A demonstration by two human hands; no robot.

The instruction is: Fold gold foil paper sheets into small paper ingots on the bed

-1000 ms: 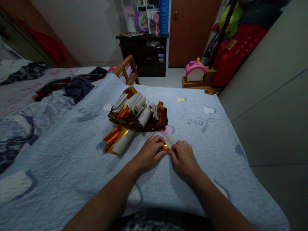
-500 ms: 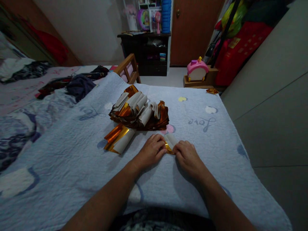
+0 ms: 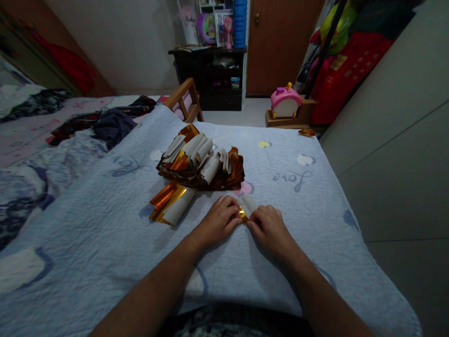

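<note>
My left hand [image 3: 217,221] and my right hand [image 3: 268,228] rest side by side on a pale blue quilt [image 3: 105,220], fingers curled and pinching a small sheet of gold foil paper [image 3: 246,206] between them. Its white back shows above my fingers and a gold corner shows between my thumbs. Just beyond lies a heap of folded gold and white paper pieces [image 3: 199,161]. A few flat gold sheets [image 3: 170,203] lie left of my left hand.
Dark clothes [image 3: 112,124] are piled on the bed at the left. A wooden chair [image 3: 184,98] stands past the bed's far edge, with a black shelf unit [image 3: 213,77], a brown door [image 3: 277,42] and a pink toy [image 3: 285,100] behind. A grey wall runs along the right.
My hands stay on the gold paper; the fingers shift slightly as they press it. The view wobbles a little.
</note>
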